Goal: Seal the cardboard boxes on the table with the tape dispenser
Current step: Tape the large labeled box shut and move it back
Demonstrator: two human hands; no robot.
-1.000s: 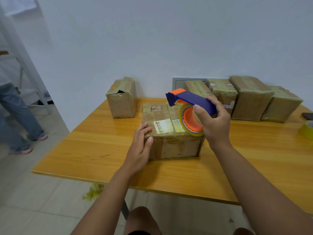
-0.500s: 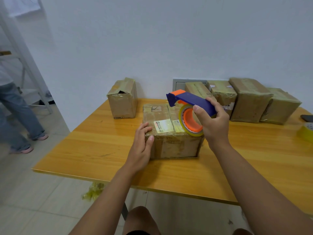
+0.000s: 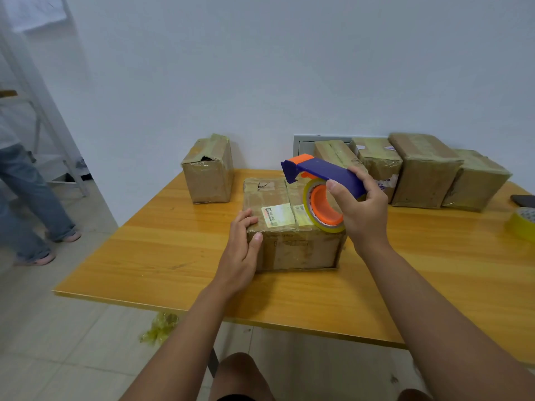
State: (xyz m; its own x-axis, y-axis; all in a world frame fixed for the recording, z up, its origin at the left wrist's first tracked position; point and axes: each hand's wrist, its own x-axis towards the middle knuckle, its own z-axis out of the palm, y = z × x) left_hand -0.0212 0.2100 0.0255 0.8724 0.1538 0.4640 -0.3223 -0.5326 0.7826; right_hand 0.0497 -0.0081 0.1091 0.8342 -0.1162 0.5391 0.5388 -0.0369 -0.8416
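Note:
A taped cardboard box point(image 3: 292, 250) with a white label sits in the middle of the wooden table point(image 3: 162, 250). My left hand point(image 3: 240, 250) rests against its near left corner, fingers on the top edge. My right hand point(image 3: 362, 218) grips a blue and orange tape dispenser point(image 3: 321, 172) holding a yellowish tape roll on an orange core, just above the box's right top. The dispenser's front end points away over the box's far edge. A smaller box point(image 3: 208, 172) with a torn top corner stands at the back left.
Several taped boxes point(image 3: 425, 172) line the back right against the wall. A loose tape roll point(image 3: 524, 224) and a dark phone point(image 3: 525, 200) lie at the right edge. Crumpled tape point(image 3: 159, 331) lies on the floor. A person's legs point(image 3: 26, 198) are at the left.
The hands and dispenser stay nearly where they were. The person at the left has shifted slightly.

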